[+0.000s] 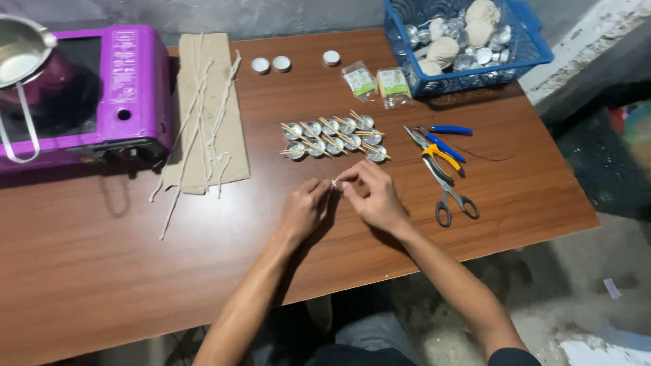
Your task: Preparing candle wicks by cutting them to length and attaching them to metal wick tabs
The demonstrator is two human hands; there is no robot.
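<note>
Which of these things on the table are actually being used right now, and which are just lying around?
In use:
- left hand and right hand, pinching a small wick piece
- metal cups with sticks, right beside them

Lying about:
- scissors
- pliers
- purple stove
- blue basket
- cardboard with strings

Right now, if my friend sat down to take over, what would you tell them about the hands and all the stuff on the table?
Left hand and right hand meet at the table's middle, pinching one tiny wick piece between their fingers.
Just beyond them: two rows of small metal cups, each with sticks laid across. These look prepared.
Right of the hands: scissors and pliers.
Left: long wicks on cardboard, beside a purple stove.
Far side: three filled cups and a blue basket of empty cups and string balls.
Left, judging by the basket: many cups, plus the piece in hand.
</note>
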